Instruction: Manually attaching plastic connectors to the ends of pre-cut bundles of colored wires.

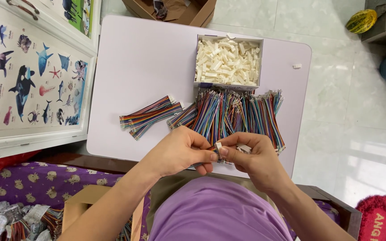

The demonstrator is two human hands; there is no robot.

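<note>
Pinching white plastic connector (ribbed), both hands.

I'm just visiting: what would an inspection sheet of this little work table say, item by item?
Surface: pale lilac rounded table, mostly bare on its left.
Job's things: open box of white plastic connector housings; wide row of multicoloured ribbon wires; small separate bundle of the same wires.
Clutter: one stray white housing beside the box.
Hands: left hand and right hand pinch a wire strip and a white housing between them.
Cables: none besides the wires.
Surroundings: sea-animal poster, brown cardboard box, tiled floor, red slipper.
</note>
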